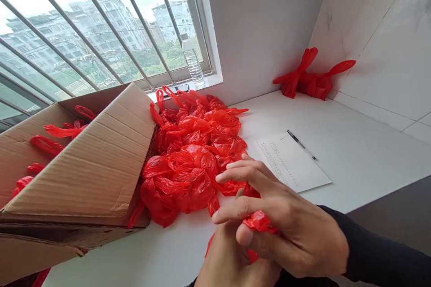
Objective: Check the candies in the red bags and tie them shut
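My right hand (292,219) is in front at the lower right, its thumb bent in and its fingers reaching left. Between thumb and fingers it grips a crumpled bit of a red plastic bag (258,221). Just below and behind it, my left hand (227,255) touches or nearly touches the right one. Red plastic also shows beside the left wrist, but the left fingers are mostly hidden. Beyond both hands lies a pile of knotted red plastic bags (198,161), close to my right fingertips. What the bags contain cannot be made out.
At left, an open cardboard box (90,166) holds more red bags. A sheet of paper (292,161) and a black pen (301,144) lie on the white table (363,143). Another red bag (313,80) sits in the far corner. A water bottle (192,63) stands on the windowsill.
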`<state>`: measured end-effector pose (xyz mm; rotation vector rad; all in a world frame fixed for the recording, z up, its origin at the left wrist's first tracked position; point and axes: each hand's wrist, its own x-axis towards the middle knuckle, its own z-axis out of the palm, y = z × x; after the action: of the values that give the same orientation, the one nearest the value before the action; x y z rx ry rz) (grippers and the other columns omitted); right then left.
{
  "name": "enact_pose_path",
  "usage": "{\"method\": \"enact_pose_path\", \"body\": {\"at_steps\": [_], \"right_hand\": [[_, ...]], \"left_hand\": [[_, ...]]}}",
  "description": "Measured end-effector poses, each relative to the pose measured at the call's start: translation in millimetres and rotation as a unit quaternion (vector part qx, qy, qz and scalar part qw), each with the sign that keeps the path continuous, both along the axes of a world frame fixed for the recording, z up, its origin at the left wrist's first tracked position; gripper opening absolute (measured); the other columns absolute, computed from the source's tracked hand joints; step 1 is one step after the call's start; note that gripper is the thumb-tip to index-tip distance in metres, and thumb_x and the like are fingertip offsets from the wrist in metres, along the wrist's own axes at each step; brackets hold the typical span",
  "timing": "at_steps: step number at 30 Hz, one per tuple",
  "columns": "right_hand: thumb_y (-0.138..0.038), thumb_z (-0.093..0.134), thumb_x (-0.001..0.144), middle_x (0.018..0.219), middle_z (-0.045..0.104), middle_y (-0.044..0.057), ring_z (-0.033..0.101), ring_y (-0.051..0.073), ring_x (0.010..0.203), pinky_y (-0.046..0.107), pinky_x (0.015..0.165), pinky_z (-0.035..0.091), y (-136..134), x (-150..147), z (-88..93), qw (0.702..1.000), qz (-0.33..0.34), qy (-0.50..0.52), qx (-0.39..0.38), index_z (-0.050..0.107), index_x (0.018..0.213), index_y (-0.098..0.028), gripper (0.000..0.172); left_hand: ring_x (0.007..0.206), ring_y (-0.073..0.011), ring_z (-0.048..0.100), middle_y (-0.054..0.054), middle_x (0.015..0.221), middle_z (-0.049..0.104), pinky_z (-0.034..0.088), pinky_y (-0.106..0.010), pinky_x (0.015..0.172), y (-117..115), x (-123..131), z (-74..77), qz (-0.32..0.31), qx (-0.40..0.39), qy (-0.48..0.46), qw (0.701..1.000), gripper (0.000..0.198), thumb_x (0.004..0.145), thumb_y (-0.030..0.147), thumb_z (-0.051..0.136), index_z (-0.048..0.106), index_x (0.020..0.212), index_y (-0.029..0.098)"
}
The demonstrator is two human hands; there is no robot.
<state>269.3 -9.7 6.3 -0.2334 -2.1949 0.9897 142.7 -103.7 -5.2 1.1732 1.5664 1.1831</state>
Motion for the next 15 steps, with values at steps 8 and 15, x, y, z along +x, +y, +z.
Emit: {"method": "enact_pose_path", "body": {"at_steps": [8, 15], "right_hand": [[-0.032, 0.065, 0.095, 0.097, 0.065, -0.002, 0.06, 0.013, 0.09, 0.027, 0.085, 0.046, 10.5, 14.4, -13.9, 0.984, -0.028, -0.042, -0.169, 0.068, 0.11, -0.026, 0.016], [-0.022, 0.067, 0.092, 0.099, 0.064, -0.002, 0.059, 0.013, 0.091, 0.028, 0.088, 0.047, 13.0, 11.7, -24.8, 0.97, -0.053, -0.046, -0.233, 0.065, 0.117, -0.025, 0.025]], "left_hand": [[0.057, -0.008, 0.025, 0.004, 0.06, 0.03, 0.023, -0.024, 0.051, 11.4, -13.4, 3.7, -0.063, -0.076, -0.092, 0.991, 0.059, 0.081, 0.07, 0.061, 0.046, 0.059, 0.017], [0.045, -0.0081, 0.038, 0.007, 0.046, 0.042, 0.035, -0.021, 0.05, 12.6, -20.1, -23.3, 0.023, -0.091, -0.216, 0.972, 0.048, 0.08, 0.067, 0.066, 0.063, 0.083, 0.019]]}}
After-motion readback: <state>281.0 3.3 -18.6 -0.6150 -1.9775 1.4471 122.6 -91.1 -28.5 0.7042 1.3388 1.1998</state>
